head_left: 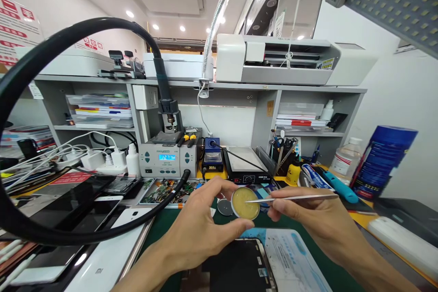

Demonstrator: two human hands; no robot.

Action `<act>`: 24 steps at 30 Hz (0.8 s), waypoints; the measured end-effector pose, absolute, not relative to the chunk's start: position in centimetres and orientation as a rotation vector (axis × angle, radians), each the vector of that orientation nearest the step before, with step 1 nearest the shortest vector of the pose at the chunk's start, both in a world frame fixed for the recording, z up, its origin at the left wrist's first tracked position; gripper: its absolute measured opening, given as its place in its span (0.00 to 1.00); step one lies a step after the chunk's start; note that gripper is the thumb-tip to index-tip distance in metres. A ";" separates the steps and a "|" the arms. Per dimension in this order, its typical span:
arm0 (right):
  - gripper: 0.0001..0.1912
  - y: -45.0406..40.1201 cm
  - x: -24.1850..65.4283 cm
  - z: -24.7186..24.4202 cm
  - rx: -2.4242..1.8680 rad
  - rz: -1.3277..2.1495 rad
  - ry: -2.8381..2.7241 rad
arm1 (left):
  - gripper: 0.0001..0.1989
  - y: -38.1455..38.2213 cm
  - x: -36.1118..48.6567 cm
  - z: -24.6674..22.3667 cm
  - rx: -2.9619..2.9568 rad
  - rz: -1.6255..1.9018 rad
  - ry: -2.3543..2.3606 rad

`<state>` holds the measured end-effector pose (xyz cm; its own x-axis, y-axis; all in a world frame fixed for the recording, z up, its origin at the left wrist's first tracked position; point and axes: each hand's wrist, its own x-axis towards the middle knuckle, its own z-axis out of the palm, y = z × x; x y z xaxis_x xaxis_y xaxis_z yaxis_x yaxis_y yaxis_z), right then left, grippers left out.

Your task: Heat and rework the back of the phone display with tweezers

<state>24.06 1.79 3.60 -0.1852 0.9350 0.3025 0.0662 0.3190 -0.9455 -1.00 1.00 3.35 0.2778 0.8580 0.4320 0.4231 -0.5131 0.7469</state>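
Observation:
My left hand (201, 223) grips a small round tin of yellowish soldering paste (242, 210) by its rim, tilted so the open face shows. In my right hand (304, 214) a pair of metal tweezers (301, 198) is held almost level, its tip at the paste surface. Whether the tip sinks into the paste I cannot tell. Behind the tin lies a round grey lid-like disc (225, 206). Below my hands sits a dark flat device panel (239, 267), partly over a blue and white printed sheet (290, 255) on the green mat (162, 237).
A hot air station (167, 160) with a thick black hose (102, 23) stands at the back left, beside a soldering station (212, 153). Several phones and tablets (106, 251) lie at left. Bottles (345, 159), a blue can (385, 162) and a lamp (393, 9) are at right.

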 end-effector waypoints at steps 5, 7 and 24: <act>0.08 1.8 24.0 3.4 -0.931 1.042 -1.522 | 0.18 0.9 -1.0 3.3 2.059 1.156 1.139; 0.09 1.8 24.0 3.5 -0.920 1.034 -1.505 | 0.18 1.0 -1.0 3.3 2.067 1.165 1.141; 0.09 1.7 24.4 3.6 -0.968 1.023 -1.572 | 0.18 1.1 -1.0 3.3 2.101 1.197 1.137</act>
<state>24.35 1.71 3.59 -0.1960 0.9328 0.3024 0.1012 0.3260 -0.9400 -1.04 1.07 3.25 0.2776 0.8357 0.4739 0.4301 -0.5492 0.7165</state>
